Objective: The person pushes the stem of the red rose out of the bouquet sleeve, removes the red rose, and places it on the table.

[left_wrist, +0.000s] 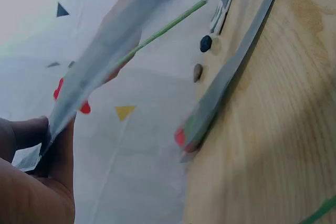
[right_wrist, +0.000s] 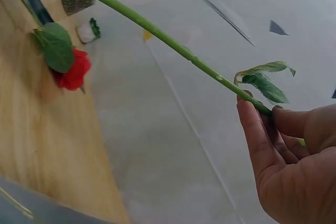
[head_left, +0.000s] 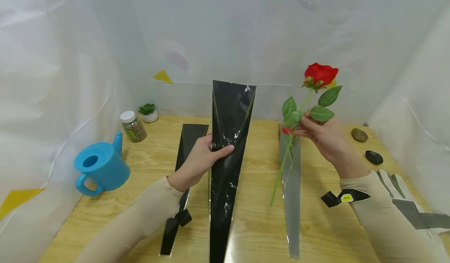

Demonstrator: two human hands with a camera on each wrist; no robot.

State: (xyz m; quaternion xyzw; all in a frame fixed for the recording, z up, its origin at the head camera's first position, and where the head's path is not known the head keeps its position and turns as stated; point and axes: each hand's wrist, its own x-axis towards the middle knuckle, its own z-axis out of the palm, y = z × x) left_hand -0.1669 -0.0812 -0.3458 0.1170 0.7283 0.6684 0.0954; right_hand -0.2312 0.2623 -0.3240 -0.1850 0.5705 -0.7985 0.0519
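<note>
"One long black sleeve [head_left: 226, 173], centre; the left hand [head_left: 199, 158] pinches its left edge, best done without creasing."

"And the red rose [head_left: 320, 75]?"

"Just right of it from here, stem [right_wrist: 168, 41] pinched by the right hand [head_left: 326, 139]; a light hold should spare the leaves [head_left: 330, 96]."

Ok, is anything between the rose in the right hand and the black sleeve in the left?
Nothing visible. In the head view, an open gap separates the held rose from the held black sleeve; the grey sleeve lies lower, on the table.
</note>
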